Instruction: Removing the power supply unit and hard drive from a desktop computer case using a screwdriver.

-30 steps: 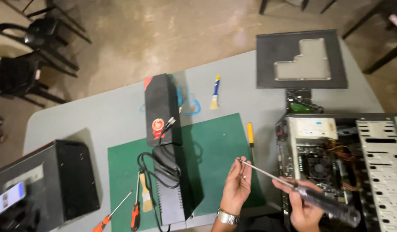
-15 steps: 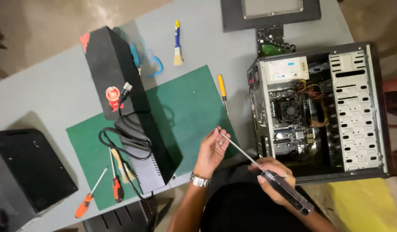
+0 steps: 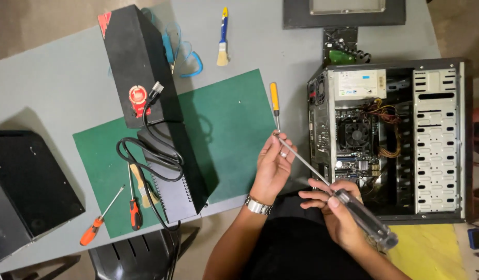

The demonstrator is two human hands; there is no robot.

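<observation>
Head camera is looking down at a grey table (image 3: 53,88). The right hand (image 3: 339,211) is closing its fingers around the clear handle of a long screwdriver (image 3: 337,193), just in front of the open computer case (image 3: 392,140). The left hand (image 3: 273,167) is pinching the shaft's tip with loosely curled fingers, left of the case, over the green mat (image 3: 226,129).
</observation>
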